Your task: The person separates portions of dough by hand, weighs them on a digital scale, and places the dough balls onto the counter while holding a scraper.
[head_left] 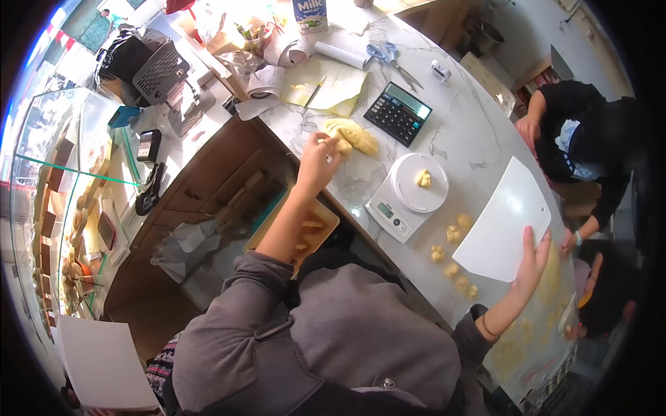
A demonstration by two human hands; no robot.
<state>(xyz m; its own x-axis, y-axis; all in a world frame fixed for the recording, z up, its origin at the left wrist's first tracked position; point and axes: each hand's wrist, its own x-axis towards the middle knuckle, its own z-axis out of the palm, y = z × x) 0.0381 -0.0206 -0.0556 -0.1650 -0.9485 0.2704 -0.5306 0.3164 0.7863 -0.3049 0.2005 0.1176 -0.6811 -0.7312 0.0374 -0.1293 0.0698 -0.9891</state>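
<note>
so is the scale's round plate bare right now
No, a small lump of dough sits on the round plate of the scale.

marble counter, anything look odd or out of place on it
Slightly: the calculator lies close to the large piece of dough, an odd neighbour for food. Yellowish smears also mark the counter toward the picture's lower right, perhaps residue.

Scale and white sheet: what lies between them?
Small dough pieces lie between the scale and the white sheet, which the right hand holds; the head view shows this.
</note>
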